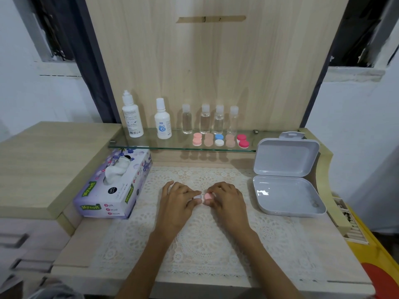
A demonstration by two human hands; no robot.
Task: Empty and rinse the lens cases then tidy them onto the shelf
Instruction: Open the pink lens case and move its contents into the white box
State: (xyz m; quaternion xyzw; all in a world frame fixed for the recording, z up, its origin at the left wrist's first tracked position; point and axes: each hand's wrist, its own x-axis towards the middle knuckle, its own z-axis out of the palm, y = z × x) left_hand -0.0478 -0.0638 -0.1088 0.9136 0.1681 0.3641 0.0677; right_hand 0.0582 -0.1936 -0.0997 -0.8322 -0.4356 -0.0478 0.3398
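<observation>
A small lens case (203, 197) with one white cap and one pink cap lies on the lace mat (194, 244), held between both hands. My left hand (180, 201) pinches the white end and my right hand (226, 199) pinches the pink end. On the glass shelf (151, 145) stand several other lens cases: a pink one (197, 139), a beige one (208, 139), a blue and white one (219, 140), another beige one (230, 140) and a red one (243, 140).
Two white solution bottles (132, 117) (162, 123) and several small clear bottles (205, 120) stand at the back of the shelf. A tissue box (112, 190) lies left of the mat. An open grey plastic box (287, 190) sits at the right.
</observation>
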